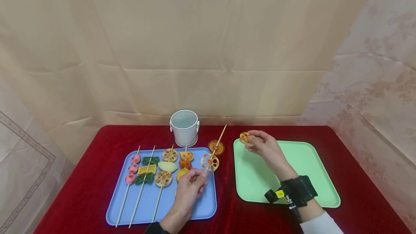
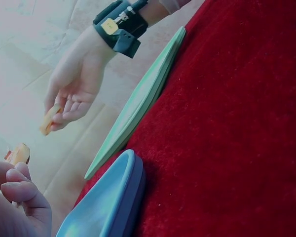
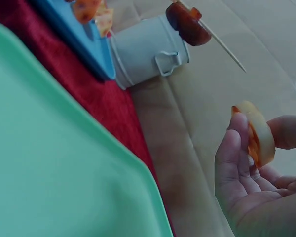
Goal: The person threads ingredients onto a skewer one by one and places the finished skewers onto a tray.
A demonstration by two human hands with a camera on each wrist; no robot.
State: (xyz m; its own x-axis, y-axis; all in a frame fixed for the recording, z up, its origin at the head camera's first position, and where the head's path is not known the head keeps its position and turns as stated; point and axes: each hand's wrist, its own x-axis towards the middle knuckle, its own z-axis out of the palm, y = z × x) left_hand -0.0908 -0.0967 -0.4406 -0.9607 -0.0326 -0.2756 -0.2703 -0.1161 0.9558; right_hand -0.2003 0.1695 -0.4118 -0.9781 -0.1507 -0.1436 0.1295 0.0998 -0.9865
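Note:
My left hand (image 1: 187, 191) grips the lower part of a bamboo skewer (image 1: 222, 133) that slants up to the right. Threaded on it are a lotus root slice (image 1: 206, 160) and, above that, a glossy brown round piece (image 1: 221, 148); the skewer's pointed tip sticks out bare. Between thumb and fingers, my right hand (image 1: 271, 154) pinches a loose lotus root slice (image 3: 265, 136) above the far left corner of the green tray (image 1: 292, 154). The slice is apart from the skewer tip, to its right.
A blue tray (image 1: 112, 208) under the left hand bears several food skewers, among them pink balls (image 1: 133, 169), green and yellow pieces (image 1: 147, 169) and lotus slices (image 1: 163, 178). Behind it stands a white metal bucket (image 1: 184, 133). A red cloth (image 1: 225, 205) covers the table.

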